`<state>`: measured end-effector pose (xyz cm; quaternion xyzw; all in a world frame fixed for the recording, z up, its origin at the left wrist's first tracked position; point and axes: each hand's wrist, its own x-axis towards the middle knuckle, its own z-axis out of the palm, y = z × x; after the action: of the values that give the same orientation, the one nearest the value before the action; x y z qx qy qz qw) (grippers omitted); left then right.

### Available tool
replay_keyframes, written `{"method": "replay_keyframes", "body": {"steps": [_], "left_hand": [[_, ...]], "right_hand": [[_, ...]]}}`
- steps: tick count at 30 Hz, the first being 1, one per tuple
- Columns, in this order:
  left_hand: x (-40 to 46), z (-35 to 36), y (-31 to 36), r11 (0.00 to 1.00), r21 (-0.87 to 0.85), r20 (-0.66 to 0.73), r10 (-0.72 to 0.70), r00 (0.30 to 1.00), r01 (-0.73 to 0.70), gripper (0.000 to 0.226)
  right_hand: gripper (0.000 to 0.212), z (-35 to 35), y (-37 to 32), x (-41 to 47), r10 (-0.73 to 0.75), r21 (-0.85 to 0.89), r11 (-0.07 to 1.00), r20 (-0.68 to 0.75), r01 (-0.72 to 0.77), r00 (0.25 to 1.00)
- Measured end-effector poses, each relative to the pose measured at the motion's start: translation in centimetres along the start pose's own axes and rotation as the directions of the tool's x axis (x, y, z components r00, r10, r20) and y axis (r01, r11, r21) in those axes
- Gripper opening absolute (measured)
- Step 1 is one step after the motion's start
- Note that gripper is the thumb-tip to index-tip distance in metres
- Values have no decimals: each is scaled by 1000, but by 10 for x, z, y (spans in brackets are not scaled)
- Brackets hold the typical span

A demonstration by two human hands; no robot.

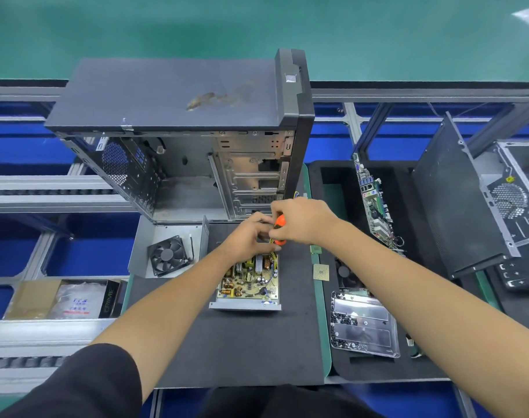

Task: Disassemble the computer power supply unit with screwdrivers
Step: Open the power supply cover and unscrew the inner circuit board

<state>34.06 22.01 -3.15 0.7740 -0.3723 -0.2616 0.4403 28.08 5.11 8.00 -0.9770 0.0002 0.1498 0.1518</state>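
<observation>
The right hand (pixel 299 220) is wrapping its fingers round the orange handle of a screwdriver (pixel 280 226), and most of that handle is hiding under the knuckles; the shaft and tip are not showing at all. The left hand (pixel 247 239) is curling its fingers close against the lower end of the tool, but whether it is pinching the shaft, a wire or a part of the board is not something that can be told, since the fingertips are lying behind the right hand.

Both hands are hovering over the far end of the opened power supply unit (pixel 247 283), which is lying on the dark mat (pixel 242 348) with its circuit board facing up; that far end is covered by the hands. The removed cover with its fan (pixel 168 254) is sitting just beside the unit on the left, touching the mat's far corner. The computer case (pixel 179 140) is standing right behind the hands, closing off the far side. A clear tray of screws (pixel 364 322) is resting to the right, past the mat's green edge. The near half of the mat is lying bare between the forearms.
</observation>
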Motion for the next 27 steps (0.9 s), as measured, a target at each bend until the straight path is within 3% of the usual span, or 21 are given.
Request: {"method": "replay_keyframes", "body": {"steps": [9,15,20,22,25,27], "left_hand": [[1,-2,5,990,-98,27,-96,995,98,40],[-1,-1,-5,977,-95,-2,-192,981,191,26],[-1,1,-5,977,-79,47,-192,980,196,14],[-2,2,0,966,-137,55,-214,975,219,17],[-1,-1,5,953,-143,79,-257,963,266,17],[0,-4,7,957,-87,97,-270,958,278,21]], "right_hand": [[15,-15,-14,-1,-37,23,999,192,33,981],[16,-16,-40,1,-160,-156,963,331,221,930],[26,-27,-43,3,-154,-193,944,462,268,874],[26,-28,-45,3,-138,-247,931,446,270,885],[40,-27,-44,4,-60,-340,925,313,171,948],[36,-25,-40,5,-21,-300,948,281,109,959]]}}
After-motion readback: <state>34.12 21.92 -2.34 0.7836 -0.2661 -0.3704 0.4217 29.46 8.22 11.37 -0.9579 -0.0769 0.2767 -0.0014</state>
